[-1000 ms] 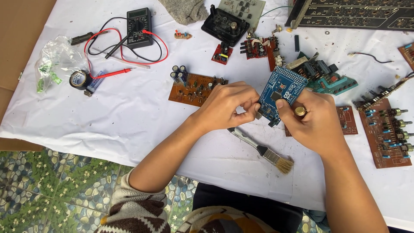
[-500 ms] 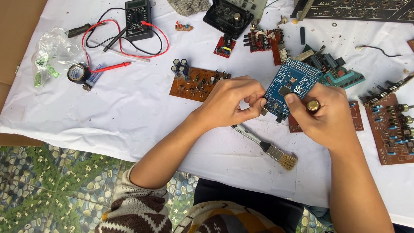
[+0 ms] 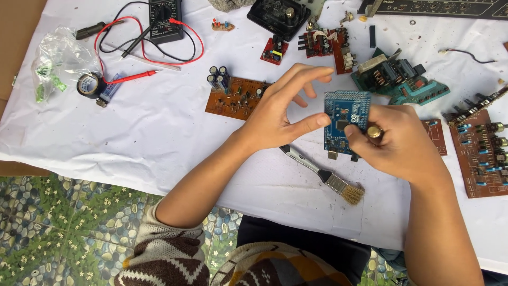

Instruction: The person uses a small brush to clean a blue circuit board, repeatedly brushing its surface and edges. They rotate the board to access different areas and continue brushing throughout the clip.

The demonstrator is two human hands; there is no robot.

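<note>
A blue circuit board is held upright above the white cloth by my right hand. The same hand pinches a small brass-capped tool against the board's right side. My left hand is to the left of the board with its fingers spread. Only its thumb tip is at the board's left edge. A paint brush with a metal handle lies on the cloth just below both hands.
A brown circuit board with capacitors lies left of my left hand. A green board, red boards and a brown board lie behind and to the right. A multimeter with red leads, a tape roll and a plastic bag are at far left.
My left hand has opened its fingers and let go of the blue board, which the right hand now holds alone and more upright. The view has moved closer.
</note>
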